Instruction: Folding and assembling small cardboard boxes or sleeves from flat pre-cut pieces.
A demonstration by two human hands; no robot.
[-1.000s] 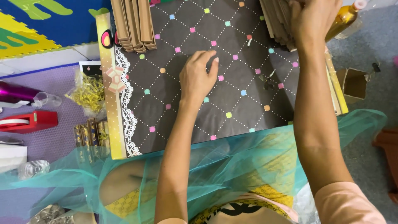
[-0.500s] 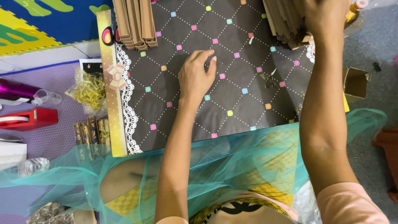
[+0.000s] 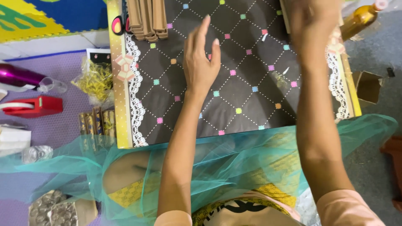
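A dark board (image 3: 234, 100) with dotted diamond lines and small coloured squares lies in front of me. It has white lace (image 3: 135, 96) and a yellow border along its sides. My left hand (image 3: 202, 60) hovers over the board's middle, empty, with its fingers apart. My right hand (image 3: 314, 27) is blurred at the board's far right, by a stack of brown strips (image 3: 285, 12). Whether it holds anything is unclear. Another bundle of brown strips (image 3: 146, 19) lies at the board's far left corner, next to pink-handled scissors (image 3: 118, 26).
Teal tulle (image 3: 234, 163) covers my lap below the board. At left are a bag of yellow shreds (image 3: 97, 81), a red tape dispenser (image 3: 35, 106), a magenta foil tube (image 3: 19, 76) and gold-wrapped bars (image 3: 97, 125). At right are an amber bottle (image 3: 362, 16) and a small cardboard box (image 3: 368, 86).
My left hand has lifted off the board and spread its fingers. My right hand has come slightly left and is now blurred. The board's right lace edge has come into view.
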